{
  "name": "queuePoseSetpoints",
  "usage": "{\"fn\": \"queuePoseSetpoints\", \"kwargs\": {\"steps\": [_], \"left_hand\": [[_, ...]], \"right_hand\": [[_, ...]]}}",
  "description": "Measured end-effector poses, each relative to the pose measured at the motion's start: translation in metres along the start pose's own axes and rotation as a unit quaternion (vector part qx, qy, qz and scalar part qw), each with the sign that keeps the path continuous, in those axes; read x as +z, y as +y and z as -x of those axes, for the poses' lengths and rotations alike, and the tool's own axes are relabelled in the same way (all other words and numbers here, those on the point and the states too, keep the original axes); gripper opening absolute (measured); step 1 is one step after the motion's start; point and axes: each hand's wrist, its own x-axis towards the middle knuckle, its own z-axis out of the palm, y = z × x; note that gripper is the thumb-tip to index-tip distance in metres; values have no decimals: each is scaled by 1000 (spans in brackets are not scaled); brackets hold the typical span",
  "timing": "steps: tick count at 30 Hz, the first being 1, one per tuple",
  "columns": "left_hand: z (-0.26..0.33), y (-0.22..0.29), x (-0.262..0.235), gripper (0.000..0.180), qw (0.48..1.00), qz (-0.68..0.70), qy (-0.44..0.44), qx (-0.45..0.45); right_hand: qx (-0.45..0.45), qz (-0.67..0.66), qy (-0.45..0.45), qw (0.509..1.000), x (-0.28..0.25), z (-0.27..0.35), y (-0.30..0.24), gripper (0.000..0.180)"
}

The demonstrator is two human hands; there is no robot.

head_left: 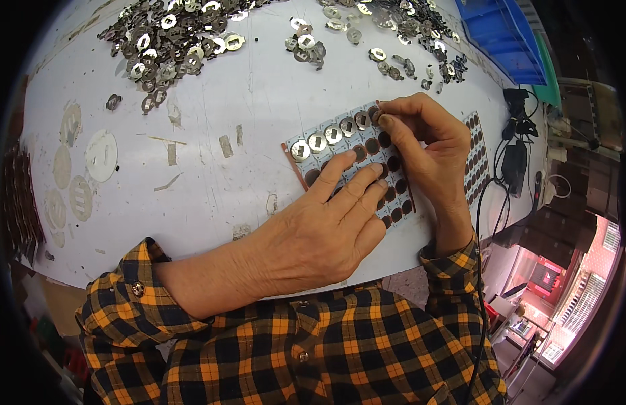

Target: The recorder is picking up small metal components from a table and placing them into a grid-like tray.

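Note:
A light-blue circuit board panel (294, 166) with rows of dark round pads (372, 146) lies tilted on the table before me. Along its far row sit several silvery round metal clips (334, 133), each with a square hole in the middle. My left hand (313, 226) rests across the near left part of the panel, fingers stretched out and apart, hiding some pads. At the far right corner my right hand (427, 138) pinches a metal clip (375, 113) between thumb and forefinger, at the end of that row; the fingers partly cover it.
Heaps of loose metal clips (168, 47) lie at the far left, with smaller piles (421, 30) at the far right. A second panel (475, 162) is right of my right hand. Beyond are a blue bin (505, 40) and black cables (515, 155). Stacked dark strips (21, 196) stand far left.

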Motion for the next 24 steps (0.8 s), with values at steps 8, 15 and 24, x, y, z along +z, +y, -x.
{"fn": "queuePoseSetpoints", "kwargs": {"steps": [8,15,24], "left_hand": [[1,2,2,13,1000,-23,-8,-6],[2,5,4,13,999,-39,-12,-9],[0,4,3,15,999,-50,-19,-5]], "right_hand": [[-51,28,-20,998,0,-7,9,14],[-53,-19,-101,993,-12,-15,11,12],[-51,39,-79,995,-11,-12,12,14]]}}
